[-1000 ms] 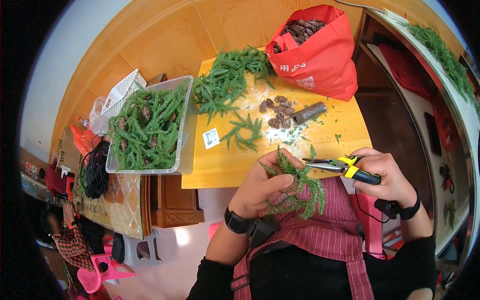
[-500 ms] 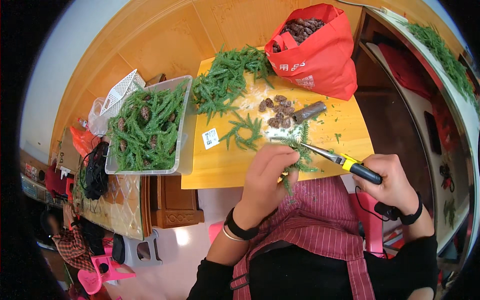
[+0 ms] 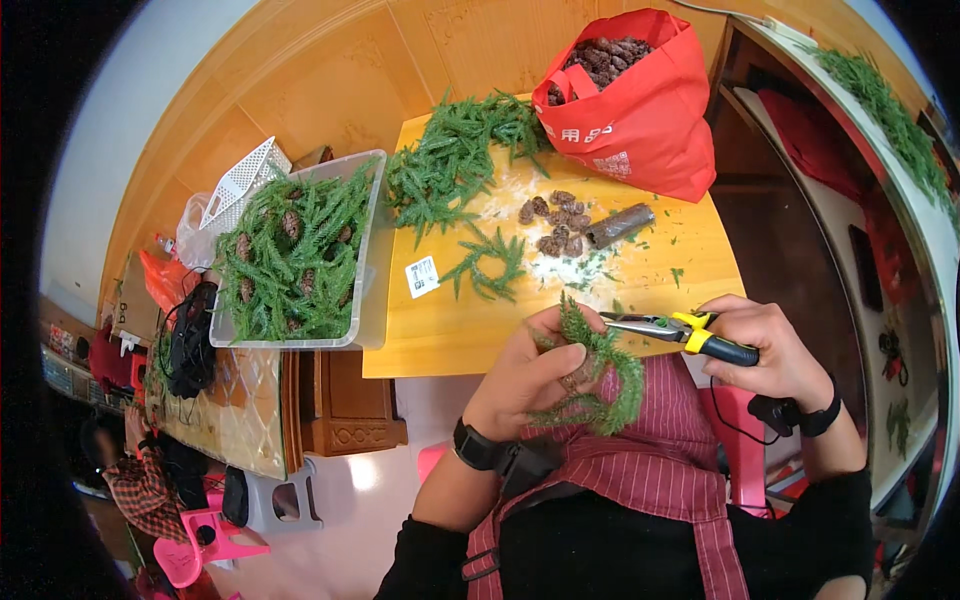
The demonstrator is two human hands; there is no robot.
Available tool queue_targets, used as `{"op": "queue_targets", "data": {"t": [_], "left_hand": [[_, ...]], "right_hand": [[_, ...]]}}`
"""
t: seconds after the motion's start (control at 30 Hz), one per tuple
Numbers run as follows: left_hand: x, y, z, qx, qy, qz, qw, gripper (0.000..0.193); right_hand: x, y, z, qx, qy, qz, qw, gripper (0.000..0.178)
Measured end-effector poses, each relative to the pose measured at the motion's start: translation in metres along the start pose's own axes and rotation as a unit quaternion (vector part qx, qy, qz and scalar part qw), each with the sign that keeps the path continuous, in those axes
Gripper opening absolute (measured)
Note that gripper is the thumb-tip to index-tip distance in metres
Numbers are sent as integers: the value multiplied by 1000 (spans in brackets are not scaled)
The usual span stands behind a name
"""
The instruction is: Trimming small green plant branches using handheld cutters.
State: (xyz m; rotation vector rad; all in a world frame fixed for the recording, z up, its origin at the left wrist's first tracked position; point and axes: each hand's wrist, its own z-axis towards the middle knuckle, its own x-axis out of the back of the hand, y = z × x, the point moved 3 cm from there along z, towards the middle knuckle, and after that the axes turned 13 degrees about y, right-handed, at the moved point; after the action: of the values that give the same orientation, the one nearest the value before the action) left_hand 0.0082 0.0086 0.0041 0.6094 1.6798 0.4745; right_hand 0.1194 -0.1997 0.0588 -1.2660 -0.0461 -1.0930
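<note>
My left hand [image 3: 530, 375] is closed on a curved sprig of artificial pine greenery [image 3: 622, 385], held over my lap at the table's front edge. What sits inside its fingers is partly hidden; something brownish shows near the thumb. My right hand [image 3: 765, 345] grips long-nose pliers [image 3: 690, 331] with yellow and black handles. The plier tips point left, close to the top of the sprig; whether they touch it I cannot tell. A small ring of green sprigs [image 3: 484, 264] lies on the yellow table [image 3: 450, 335], left of a group of loose pine cones [image 3: 560, 225].
A dark brown roll [image 3: 620, 226] lies beside the cones. Behind them stands a red bag [image 3: 640, 130] of pine cones, with a pile of greenery [image 3: 455, 160] to its left. A clear bin [image 3: 372, 250] holds sprigs with cones. Far left, another person [image 3: 150, 490] sits.
My left hand has turned over, so the sprig now shows above the thumb and curves to the right. The plier tips have moved slightly down.
</note>
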Motion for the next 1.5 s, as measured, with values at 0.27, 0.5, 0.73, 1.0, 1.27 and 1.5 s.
{"op": "queue_targets", "data": {"t": [0.27,0.5,0.73,1.0,1.27,1.5], "left_hand": [[6,-1,-4,-2,77,47,996,47],[-22,23,-5,-514,77,593,616,29],[-11,13,-3,-225,127,312,914,24],[10,-1,0,2,67,46,997,39],[8,-1,-4,-17,91,68,993,39],[-19,21,-7,-478,116,533,689,22]], "right_hand": [[-1,-3,-2,13,24,-30,999,13],[-1,-20,-3,-85,34,-128,988,19],[-4,-12,-1,-21,56,-61,996,19],[-8,5,-1,6,40,2,999,20],[-6,3,-2,14,41,-6,999,20],[-8,-4,-6,-87,36,-84,992,26]]}}
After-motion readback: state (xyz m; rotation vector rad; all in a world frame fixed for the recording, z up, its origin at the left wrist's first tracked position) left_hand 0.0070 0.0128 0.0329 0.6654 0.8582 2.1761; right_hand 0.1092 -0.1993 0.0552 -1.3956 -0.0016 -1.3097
